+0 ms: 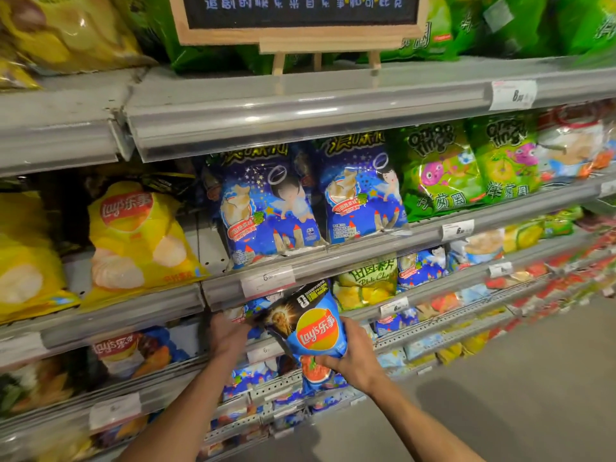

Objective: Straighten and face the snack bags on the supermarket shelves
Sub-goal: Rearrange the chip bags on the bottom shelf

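A blue Lay's chip bag (311, 325) with a black top is held upright in front of the third shelf's edge. My right hand (355, 356) grips its lower right side, fingers curled under the bag. My left hand (228, 335) reaches into the shelf just left of the bag; its fingers are at the bag's upper left edge, but the hold is hidden. Two dark blue snack bags (266, 208) stand face-out on the shelf above, beside green bags (440, 171). A yellow Lay's bag (136, 235) leans at the left.
Grey shelf rails (300, 118) with price tags (513, 95) run across the view. A small wooden chalkboard sign (300, 18) stands on the top shelf. More snack bags fill the lower shelves. The aisle floor (500, 378) lies at the right.
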`<act>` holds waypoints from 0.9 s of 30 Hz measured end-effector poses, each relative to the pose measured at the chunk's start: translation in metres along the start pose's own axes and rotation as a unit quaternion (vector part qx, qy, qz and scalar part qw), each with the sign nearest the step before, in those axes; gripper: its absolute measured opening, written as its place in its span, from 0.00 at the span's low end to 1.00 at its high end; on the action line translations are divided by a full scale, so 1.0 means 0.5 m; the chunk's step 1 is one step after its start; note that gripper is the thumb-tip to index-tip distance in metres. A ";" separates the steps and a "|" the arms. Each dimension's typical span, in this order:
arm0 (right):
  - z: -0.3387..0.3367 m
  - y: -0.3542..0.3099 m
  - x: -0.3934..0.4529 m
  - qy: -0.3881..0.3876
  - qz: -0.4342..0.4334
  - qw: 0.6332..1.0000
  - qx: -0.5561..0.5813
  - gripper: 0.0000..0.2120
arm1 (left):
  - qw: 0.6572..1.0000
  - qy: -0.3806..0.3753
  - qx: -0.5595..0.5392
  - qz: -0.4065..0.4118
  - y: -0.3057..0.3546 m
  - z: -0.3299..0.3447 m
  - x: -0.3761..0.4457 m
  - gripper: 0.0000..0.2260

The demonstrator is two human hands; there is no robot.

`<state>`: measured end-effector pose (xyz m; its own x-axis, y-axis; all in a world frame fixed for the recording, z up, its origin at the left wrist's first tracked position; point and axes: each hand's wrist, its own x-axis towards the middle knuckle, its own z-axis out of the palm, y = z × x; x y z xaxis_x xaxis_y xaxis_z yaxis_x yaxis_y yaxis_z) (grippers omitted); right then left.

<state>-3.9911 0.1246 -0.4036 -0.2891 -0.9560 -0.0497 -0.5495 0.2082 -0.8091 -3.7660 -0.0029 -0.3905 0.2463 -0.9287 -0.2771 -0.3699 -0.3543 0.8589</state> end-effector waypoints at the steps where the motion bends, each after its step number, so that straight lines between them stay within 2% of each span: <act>1: 0.003 0.001 -0.002 -0.003 0.006 1.000 0.010 0.37 | 1.000 0.001 -0.011 0.002 -0.001 -0.003 0.000 0.10; 3: 0.003 0.008 -0.008 0.003 0.026 0.999 0.038 0.35 | 1.000 -0.002 -0.025 0.012 0.000 -0.004 0.000 0.11; 7: -0.026 0.039 -0.028 0.050 0.079 0.992 0.080 0.30 | 0.998 -0.030 -0.042 0.043 0.013 0.016 -0.004 0.25; 9: -0.049 0.057 -0.038 0.080 0.102 0.987 0.095 0.29 | 0.997 -0.044 -0.045 0.049 0.022 0.037 -0.012 0.28; 14: -0.099 0.093 -0.062 0.144 0.128 0.977 0.096 0.30 | 0.995 -0.078 -0.008 0.056 0.049 0.091 -0.030 0.23; 19: -0.117 0.109 -0.072 0.158 0.150 0.972 0.092 0.32 | 0.993 -0.087 -0.034 0.065 0.051 0.128 -0.037 0.23; 23: -0.114 0.099 -0.071 0.158 0.150 0.972 0.086 0.33 | 0.992 -0.111 -0.026 0.052 0.048 0.128 -0.038 0.34; 27: -0.093 0.079 -0.068 0.146 0.141 0.976 0.083 0.29 | 0.988 -0.146 0.004 0.058 0.053 0.113 -0.040 0.33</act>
<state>-4.0396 0.1753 -0.4067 -0.6350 -0.7609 -0.1339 -0.2887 0.3944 -0.8724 -3.8314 0.0002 -0.3866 -0.0664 -0.9544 -0.2911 -0.3877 -0.2441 0.8889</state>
